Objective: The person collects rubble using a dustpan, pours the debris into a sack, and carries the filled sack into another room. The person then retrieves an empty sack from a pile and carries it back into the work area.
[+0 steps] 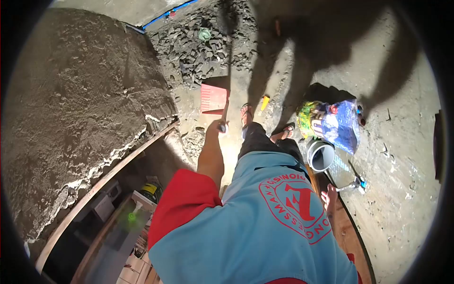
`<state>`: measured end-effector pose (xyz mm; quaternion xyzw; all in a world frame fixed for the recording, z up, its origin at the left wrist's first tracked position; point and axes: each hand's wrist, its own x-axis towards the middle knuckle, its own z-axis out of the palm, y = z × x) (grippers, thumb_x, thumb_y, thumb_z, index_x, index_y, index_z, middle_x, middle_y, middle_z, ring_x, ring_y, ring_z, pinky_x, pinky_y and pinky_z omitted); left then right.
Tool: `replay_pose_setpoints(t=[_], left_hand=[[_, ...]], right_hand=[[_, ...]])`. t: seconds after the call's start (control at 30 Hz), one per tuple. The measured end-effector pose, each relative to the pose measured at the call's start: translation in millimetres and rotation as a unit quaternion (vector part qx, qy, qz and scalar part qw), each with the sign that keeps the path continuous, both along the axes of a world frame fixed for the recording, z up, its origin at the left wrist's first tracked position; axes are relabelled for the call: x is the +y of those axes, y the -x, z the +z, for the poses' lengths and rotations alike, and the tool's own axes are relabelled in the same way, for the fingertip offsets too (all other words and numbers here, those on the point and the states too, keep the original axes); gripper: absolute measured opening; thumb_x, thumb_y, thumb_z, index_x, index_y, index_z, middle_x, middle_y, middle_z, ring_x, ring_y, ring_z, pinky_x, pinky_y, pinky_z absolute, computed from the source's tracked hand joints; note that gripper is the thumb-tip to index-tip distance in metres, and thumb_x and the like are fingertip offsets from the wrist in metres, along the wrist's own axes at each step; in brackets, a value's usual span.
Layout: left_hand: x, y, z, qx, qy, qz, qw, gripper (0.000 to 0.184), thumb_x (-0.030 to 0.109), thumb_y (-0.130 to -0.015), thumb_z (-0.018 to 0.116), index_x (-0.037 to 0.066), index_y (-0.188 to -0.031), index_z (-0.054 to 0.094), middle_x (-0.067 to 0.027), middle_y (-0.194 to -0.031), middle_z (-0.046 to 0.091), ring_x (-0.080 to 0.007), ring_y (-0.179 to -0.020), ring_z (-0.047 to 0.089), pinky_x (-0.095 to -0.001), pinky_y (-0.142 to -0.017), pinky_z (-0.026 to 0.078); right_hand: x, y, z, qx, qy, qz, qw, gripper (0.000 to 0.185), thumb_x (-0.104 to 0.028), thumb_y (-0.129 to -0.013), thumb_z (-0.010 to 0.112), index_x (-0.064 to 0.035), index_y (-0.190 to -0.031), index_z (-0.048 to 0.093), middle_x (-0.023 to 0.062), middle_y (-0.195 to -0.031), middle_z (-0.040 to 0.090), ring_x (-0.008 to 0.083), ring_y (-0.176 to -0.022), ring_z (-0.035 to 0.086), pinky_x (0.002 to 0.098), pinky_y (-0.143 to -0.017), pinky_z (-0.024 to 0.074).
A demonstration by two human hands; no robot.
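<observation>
My left hand [221, 127] is stretched out ahead of me, fingers curled round what looks like the handle of a red dustpan [215, 98], though glare washes out part of the grip. The dustpan is just beyond that hand, on its far side from my body, near my sandalled feet [246, 115]. Its handle runs in nearly one line with my forearm, from the hand up along the right edge of the pan, while the ribbed part is on the pan's left. So the left arm is plainly the nearer one — the right is well apart, back on the other side of my body. A thin dark line carries on past the pan toward the heap of rubble [203, 52]; whether it is shadow or stick, I can't tell. The rubble lies straight beyond the dustpan, with a strip of bare floor [187, 106] close by on the left. My right hand [329, 196] is low beside my shirt, next to a metal tool with a blue part [362, 184]; I can't tell whether those fingers pinch it or only rest near it. Ahead of that hand are a grey cylinder [309, 157], open at one end, and a bright printed bag [340, 123] — and a small yellow piece [265, 102] lies between my feet.
</observation>
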<state>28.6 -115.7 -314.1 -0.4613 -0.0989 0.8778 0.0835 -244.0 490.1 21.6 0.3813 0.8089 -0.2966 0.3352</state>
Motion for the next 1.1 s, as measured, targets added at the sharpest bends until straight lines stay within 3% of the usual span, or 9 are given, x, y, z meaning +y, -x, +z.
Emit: replay_pose_setpoints(t=[0.03, 0.3, 0.37, 0.5, 0.6, 0.87, 0.9, 1.03, 1.1], left_hand=[[5.8, -5.1, -12.7, -0.045, 0.192, -0.209, 0.958, 0.017, 0.015, -0.082, 0.053, 0.0, -0.087, 0.057, -0.0093, -0.072, 0.061, -0.0187, -0.06, 0.058, -0.0321, -0.049, 0.046], [33.7, -62.9, 10.5, -0.205, 0.305, -0.289, 0.884, 0.017, 0.015, -0.078, 0.063, 0.0, -0.082, 0.057, -0.011, -0.07, 0.058, -0.0244, -0.058, 0.061, -0.0389, -0.051, 0.051], [4.8, -74.0, 29.8, -0.112, 0.2, -0.243, 0.943, 0.02, 0.017, -0.074, 0.068, 0.002, -0.083, 0.057, -0.0117, -0.077, 0.06, -0.0256, -0.063, 0.061, -0.0385, -0.058, 0.053], [1.4, -35.9, 127.1, -0.348, 0.211, -0.416, 0.813, 0.031, 0.023, -0.075, 0.071, 0.009, -0.101, 0.061, -0.0107, -0.103, 0.059, -0.0261, -0.091, 0.059, -0.0391, -0.08, 0.05], [-14.3, -59.4, 68.9, -0.449, 0.04, -0.337, 0.827, 0.045, 0.033, -0.075, 0.072, 0.011, -0.112, 0.057, -0.0117, -0.111, 0.055, -0.0307, -0.088, 0.058, -0.0455, -0.072, 0.05], [47.8, 81.9, 149.9, -0.393, 0.355, -0.486, 0.695, 0.047, 0.044, -0.08, 0.066, 0.014, -0.115, 0.055, -0.0078, -0.104, 0.051, -0.0247, -0.072, 0.052, -0.042, -0.061, 0.046], [53.3, 112.2, 154.5, -0.371, 0.36, -0.498, 0.697, 0.046, 0.043, -0.081, 0.065, 0.013, -0.115, 0.055, -0.0068, -0.098, 0.053, -0.023, -0.07, 0.052, -0.0395, -0.059, 0.046], [92.9, 236.5, 197.9, -0.161, 0.444, -0.591, 0.654, 0.045, 0.038, -0.085, 0.062, 0.011, -0.12, 0.053, -0.0049, -0.085, 0.058, -0.0171, -0.063, 0.055, -0.0282, -0.053, 0.045], [113.9, 293.1, 206.6, -0.057, 0.504, -0.638, 0.58, 0.053, 0.045, -0.087, 0.057, 0.008, -0.124, 0.048, -0.0092, -0.107, 0.055, -0.0234, -0.078, 0.06, -0.0385, -0.072, 0.05]], right_hand=[[-7.8, -5.1, 1.2, 0.008, 0.001, 0.0, 1.0, 0.049, -0.041, -0.088, 0.056, -0.0121, -0.126, 0.044, 0.0052, -0.116, 0.052, 0.0258, -0.081, 0.06, 0.0327, -0.056, 0.0477], [-2.7, -25.9, -21.2, -0.027, 0.038, 0.006, 0.999, 0.051, -0.042, -0.088, 0.055, -0.0114, -0.127, 0.044, 0.0029, -0.125, 0.049, 0.023, -0.076, 0.062, 0.0295, -0.055, 0.0463], [18.1, -31.4, -21.1, -0.064, 0.031, -0.012, 0.997, 0.053, -0.043, -0.088, 0.055, -0.0115, -0.128, 0.042, 0.0029, -0.122, 0.052, 0.0222, -0.074, 0.062, 0.0302, -0.056, 0.0471], [40.9, -36.3, -16.1, -0.026, 0.01, -0.069, 0.997, 0.05, -0.041, -0.087, 0.055, -0.0109, -0.126, 0.043, 0.006, -0.112, 0.055, 0.022, -0.074, 0.064, 0.0325, -0.058, 0.0487], [74.0, -26.8, -35.2, -0.078, 0.067, -0.067, 0.992, 0.049, -0.041, -0.091, 0.05, -0.0129, -0.129, 0.04, 0.012, -0.1, 0.059, 0.025, -0.078, 0.063, 0.0362, -0.066, 0.0526], [146.1, -23.8, -71.7, 0.143, 0.05, 0.042, 0.988, 0.035, -0.033, -0.086, 0.058, -0.0019, -0.103, 0.059, 0.0103, -0.084, 0.063, 0.0196, -0.065, 0.063, 0.0323, -0.05, 0.0512], [125.1, -3.3, -51.7, 0.087, 0.065, -0.143, 0.984, 0.034, -0.033, -0.085, 0.058, -0.0025, -0.101, 0.06, 0.01, -0.083, 0.063, 0.02, -0.065, 0.064, 0.0326, -0.051, 0.0514], [135.3, -14.2, -75.0, 0.135, 0.049, -0.223, 0.964, 0.033, -0.034, -0.085, 0.059, -0.003, -0.092, 0.063, 0.0081, -0.077, 0.063, 0.0168, -0.06, 0.063, 0.0296, -0.048, 0.0501], [137.8, -17.9, -70.8, 0.118, 0.053, -0.294, 0.947, 0.034, -0.038, -0.084, 0.061, -0.0047, -0.089, 0.065, 0.0053, -0.069, 0.061, 0.0133, -0.054, 0.059, 0.0256, -0.044, 0.0463]])
